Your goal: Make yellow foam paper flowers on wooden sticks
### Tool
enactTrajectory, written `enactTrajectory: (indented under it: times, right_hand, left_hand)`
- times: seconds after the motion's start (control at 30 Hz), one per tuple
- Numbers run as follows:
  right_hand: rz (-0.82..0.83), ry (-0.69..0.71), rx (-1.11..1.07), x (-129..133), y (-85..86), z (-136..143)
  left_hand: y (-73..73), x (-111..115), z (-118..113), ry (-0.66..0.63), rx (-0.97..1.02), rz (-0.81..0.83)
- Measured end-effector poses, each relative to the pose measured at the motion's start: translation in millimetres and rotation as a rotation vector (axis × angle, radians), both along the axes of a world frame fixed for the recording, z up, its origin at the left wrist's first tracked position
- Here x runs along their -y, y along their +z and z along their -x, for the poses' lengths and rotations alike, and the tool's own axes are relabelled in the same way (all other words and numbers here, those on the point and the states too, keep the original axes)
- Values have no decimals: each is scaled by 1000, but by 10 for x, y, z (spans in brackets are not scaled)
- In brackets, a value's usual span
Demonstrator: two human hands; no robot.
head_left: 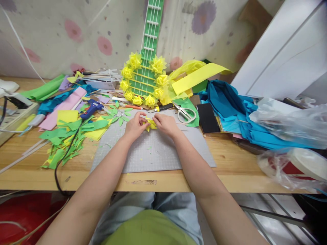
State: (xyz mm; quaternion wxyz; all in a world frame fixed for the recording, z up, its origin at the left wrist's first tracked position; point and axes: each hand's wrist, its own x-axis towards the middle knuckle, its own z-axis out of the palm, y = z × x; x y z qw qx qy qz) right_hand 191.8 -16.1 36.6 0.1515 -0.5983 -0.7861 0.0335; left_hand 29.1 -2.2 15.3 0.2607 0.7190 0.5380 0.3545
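Observation:
Over the grey cutting mat [153, 156], my left hand [136, 125] pinches one side of a small yellow crepe paper flower [152, 124]. My right hand [165, 123] closes on its other side, and the fingers of both hands partly cover it. Just behind them stands a green paper guitar [140, 83] ringed with yellow paper flowers, its neck rising against the wall. White-handled scissors [187, 116] lie to the right of my right hand on green paper. A yellow-and-black utility knife [163, 107] rests beyond my fingers. Green paper leaves [121, 114] lie left of my left hand.
A blue glue gun [92, 108] with its black cord lies at left among green and yellow paper scraps [63, 143]. A black phone [208, 118] sits at right beside blue crepe paper [224, 98]. Plastic-wrapped items [296, 166] crowd the table's right end.

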Motion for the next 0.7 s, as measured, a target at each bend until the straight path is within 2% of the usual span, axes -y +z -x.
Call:
enactTrajectory:
  times: [0.23,0.47,0.7]
  right_hand:
    - [-28,72,-137,-28,-81,-7]
    - [-58,107,-143,-20,-110,23]
    - [-67,119,-175,-6,-103,25]
  left_hand:
    - [-3,-12,12,45,19,28]
    - [-11,-13,15,-5,2,1]
    - [41,22,6,17,-51,14]
